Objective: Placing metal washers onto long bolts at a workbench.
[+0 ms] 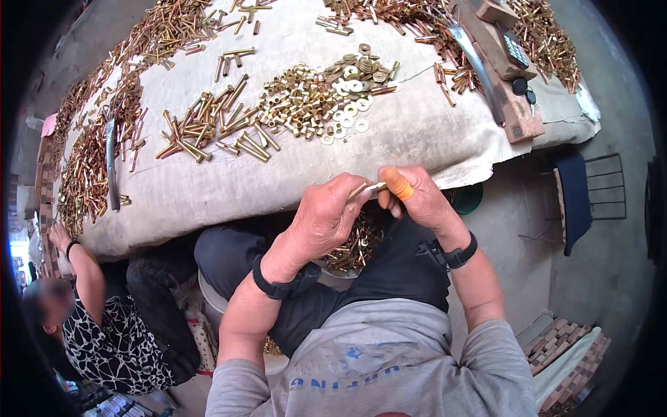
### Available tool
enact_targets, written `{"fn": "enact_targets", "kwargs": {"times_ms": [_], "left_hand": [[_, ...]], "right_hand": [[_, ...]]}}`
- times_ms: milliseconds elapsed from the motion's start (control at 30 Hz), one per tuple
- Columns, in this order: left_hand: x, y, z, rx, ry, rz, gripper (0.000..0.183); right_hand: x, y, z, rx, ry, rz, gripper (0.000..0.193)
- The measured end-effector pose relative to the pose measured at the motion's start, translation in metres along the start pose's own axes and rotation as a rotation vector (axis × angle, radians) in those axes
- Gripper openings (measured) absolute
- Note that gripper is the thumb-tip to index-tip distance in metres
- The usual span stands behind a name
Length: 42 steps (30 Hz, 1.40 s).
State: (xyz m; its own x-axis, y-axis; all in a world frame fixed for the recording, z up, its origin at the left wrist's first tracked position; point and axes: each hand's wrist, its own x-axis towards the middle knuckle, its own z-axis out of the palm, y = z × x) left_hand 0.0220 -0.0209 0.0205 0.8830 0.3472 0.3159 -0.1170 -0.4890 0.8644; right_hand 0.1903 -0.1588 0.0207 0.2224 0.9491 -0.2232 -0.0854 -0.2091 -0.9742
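Note:
Over my lap, just off the table's front edge, my two hands meet at a thin brass-coloured bolt (357, 190). My left hand (321, 217) pinches it between thumb and fingers. Orange finger covers sit on my right hand (421, 200), whose thumb and fingertips close on a small pale metal piece (377, 186) at the bolt's end. Whether that piece is part of the bolt or separate, I cannot tell. On the cloth ahead lie a heap of short brass sleeves (300, 101), a spread of flat washers (351, 87) and loose long bolts (208, 115).
A pale cloth (229, 181) covers the table. Larger bolt heaps (156, 35) line its far side. Curved metal bars (111, 163) and a calculator (513, 52) rest there. Below my hands, assembled-looking bolts (356, 247) fill a container between my knees. At left a co-worker (114, 337) reaches toward the table.

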Motion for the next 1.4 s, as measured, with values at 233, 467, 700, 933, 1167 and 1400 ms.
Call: {"fn": "enact_targets", "kwargs": {"times_ms": [233,467,700,933,1167,1400], "left_hand": [[0.003,-0.004,-0.007,0.05,0.072,-0.062,0.013],[-0.001,-0.014,0.003,0.137,-0.184,-0.074,0.015],[-0.002,-0.015,0.008,0.216,-0.298,-0.113,0.01],[0.007,-0.011,0.001,-0.007,-0.021,-0.214,0.016],[0.009,-0.003,-0.013,-0.066,0.153,-0.31,0.017],[0.007,-0.011,-0.021,-0.074,0.319,-0.227,0.02]], "right_hand": [[0.055,-0.032,-0.026,-0.779,0.565,-0.55,0.021],[0.095,-0.037,-0.051,-1.232,0.51,-0.418,0.016],[0.08,-0.037,-0.037,-1.254,0.345,-0.588,0.012],[0.073,-0.023,-0.028,-1.111,0.402,-0.581,0.013],[0.081,-0.026,-0.002,-1.03,0.485,-0.489,0.021],[0.097,-0.016,-0.005,-1.015,0.428,-0.476,0.019]]}}
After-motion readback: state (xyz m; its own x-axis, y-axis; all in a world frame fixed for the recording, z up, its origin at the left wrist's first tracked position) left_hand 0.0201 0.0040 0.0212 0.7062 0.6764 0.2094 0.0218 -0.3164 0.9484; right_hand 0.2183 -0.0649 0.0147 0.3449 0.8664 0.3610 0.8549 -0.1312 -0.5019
